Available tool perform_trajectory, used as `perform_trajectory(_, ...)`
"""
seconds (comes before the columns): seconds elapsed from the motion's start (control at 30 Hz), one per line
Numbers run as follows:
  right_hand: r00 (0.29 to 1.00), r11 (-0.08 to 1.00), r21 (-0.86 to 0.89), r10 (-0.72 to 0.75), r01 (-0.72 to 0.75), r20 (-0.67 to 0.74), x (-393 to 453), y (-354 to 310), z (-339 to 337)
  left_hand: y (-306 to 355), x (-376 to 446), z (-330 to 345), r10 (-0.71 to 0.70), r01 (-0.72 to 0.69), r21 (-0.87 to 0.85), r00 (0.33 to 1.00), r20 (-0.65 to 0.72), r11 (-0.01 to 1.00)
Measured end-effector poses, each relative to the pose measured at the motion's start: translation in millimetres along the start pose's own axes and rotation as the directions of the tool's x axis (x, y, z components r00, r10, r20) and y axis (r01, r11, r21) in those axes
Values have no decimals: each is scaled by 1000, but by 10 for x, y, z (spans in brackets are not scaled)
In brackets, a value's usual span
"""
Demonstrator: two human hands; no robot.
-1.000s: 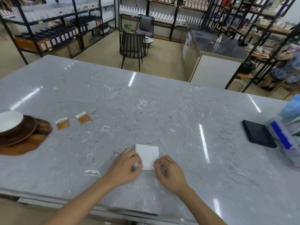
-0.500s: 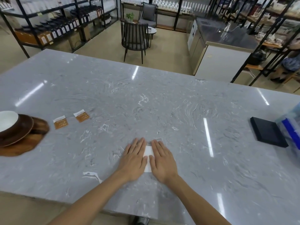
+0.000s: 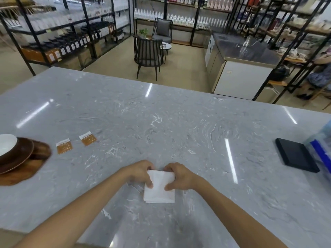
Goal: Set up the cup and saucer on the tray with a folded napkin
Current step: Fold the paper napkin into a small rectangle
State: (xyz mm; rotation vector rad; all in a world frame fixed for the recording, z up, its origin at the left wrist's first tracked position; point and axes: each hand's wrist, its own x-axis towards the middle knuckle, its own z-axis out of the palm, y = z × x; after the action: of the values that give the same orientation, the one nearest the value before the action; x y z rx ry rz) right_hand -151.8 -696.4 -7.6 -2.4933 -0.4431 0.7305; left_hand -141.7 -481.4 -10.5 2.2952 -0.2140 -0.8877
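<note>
1. From the head camera we see both of our hands on a big grey table (image 3: pixel 161 122).
2. Our left hand (image 3: pixel 141 173) holds the left side of the white napkin (image 3: pixel 159 188). Its fingers are curled over the far edge, and its thumb presses down on top.
3. Our right hand (image 3: pixel 180 176) holds the right side of the napkin the same way. Its fingers curl over the far edge, and its thumb lies on top.
4. The napkin is folded into a small square. It lies flat on the table, and most of it sticks out toward us from under our thumbs.
5. Far to the left of our left fingers sits a wooden tray (image 3: pixel 21 172). A brown saucer (image 3: pixel 19 156) rests on the tray, and a white cup (image 3: pixel 7 144) sits on the saucer. The picture cuts off part of the cup.
6. Between the tray and our left fingers, a bit farther back, lie two small orange packets (image 3: pixel 64 148), side by side and flat.
7. Far to the right of our right fingers lies a flat black pad (image 3: pixel 295 154). Just beside it, at the edge of the picture, is a clear box (image 3: pixel 322 145) with a blue stripe.
</note>
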Motion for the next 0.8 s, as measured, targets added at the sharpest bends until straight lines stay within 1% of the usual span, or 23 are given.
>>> perform_trajectory(0.07, 1000, 996, 85, -19, 20, -18, -27, -4, 23, -63, -45, 34, 30, -32, -75, 999, -33, 997)
perform_trajectory(0.13, 996, 995, 91, -20, 28, -89, -101, 8, 76, -130, -158, 102, 64, -81, -150, 991, -113, 985)
perform_trajectory(0.17, 992, 996, 85, -15, 26, -129, -151, 11, 122, -160, -227, 155, 87, -113, -156, 982, -167, 981)
perform_trajectory(0.23, 981, 998, 62, -8, 20, -192, -259, 1, 242, -204, -370, 298, 135, -173, -118, 951, -279, 978)
perform_trajectory(0.27, 974, 1000, 21, -16, 22, -227, -312, -7, 313, -217, -439, 387, 163, -201, -85, 930, -331, 976)
perform_trajectory(0.37, 937, 984, -165, -117, 65, -330, -453, -22, 510, -217, -633, 627, 270, -277, 51, 855, -443, 959)
perform_trajectory(0.43, 913, 969, -223, -181, 103, -365, -537, -19, 615, -244, -731, 752, 319, -294, 127, 828, -462, 947)
perform_trajectory(0.5, 884, 966, -205, -232, 160, -405, -624, 8, 703, -312, -766, 856, 386, -316, 223, 795, -468, 922)
perform_trajectory(0.57, 852, 949, -213, -303, 231, -427, -700, 58, 774, -380, -772, 949, 465, -318, 358, 745, -479, 878)
perform_trajectory(0.63, 829, 926, -263, -364, 272, -425, -750, 122, 837, -446, -765, 1025, 525, -305, 463, 702, -481, 833)
perform_trajectory(0.7, 815, 905, -309, -405, 293, -414, -783, 186, 920, -523, -779, 1107, 530, -292, 486, 703, -474, 823)
perform_trajectory(0.8, 815, 889, -365, -418, 276, -401, -832, 250, 1051, -612, -830, 1193, 505, -240, 522, 734, -454, 818)
